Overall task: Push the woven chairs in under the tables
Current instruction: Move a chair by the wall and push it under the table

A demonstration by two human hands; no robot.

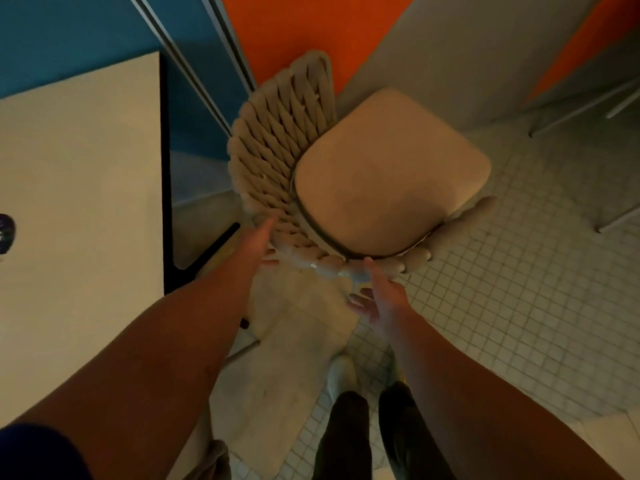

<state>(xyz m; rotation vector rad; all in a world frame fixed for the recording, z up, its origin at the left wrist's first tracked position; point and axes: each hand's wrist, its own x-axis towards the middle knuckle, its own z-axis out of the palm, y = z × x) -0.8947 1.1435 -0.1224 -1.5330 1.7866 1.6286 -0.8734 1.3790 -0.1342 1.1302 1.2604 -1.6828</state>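
My left hand (258, 242) grips the woven chair (277, 157) at its backrest rim, fingers curled over it. My right hand (375, 299) hovers spread beside that rim. The chair stands at twelve o'clock; the table (79, 188) at nine.

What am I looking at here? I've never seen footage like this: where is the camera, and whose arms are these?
There is one picture, from a wide-angle camera worn on a person's head, looking down past their own bare arms. No machine is involved. The left hand and right hand are at the near edge of a woven chair with a tan cushion; how firmly they hold it is unclear. A pale table stands at left, apart from the chair, with a dark object cut off at the picture's edge. The floor has small white tiles.
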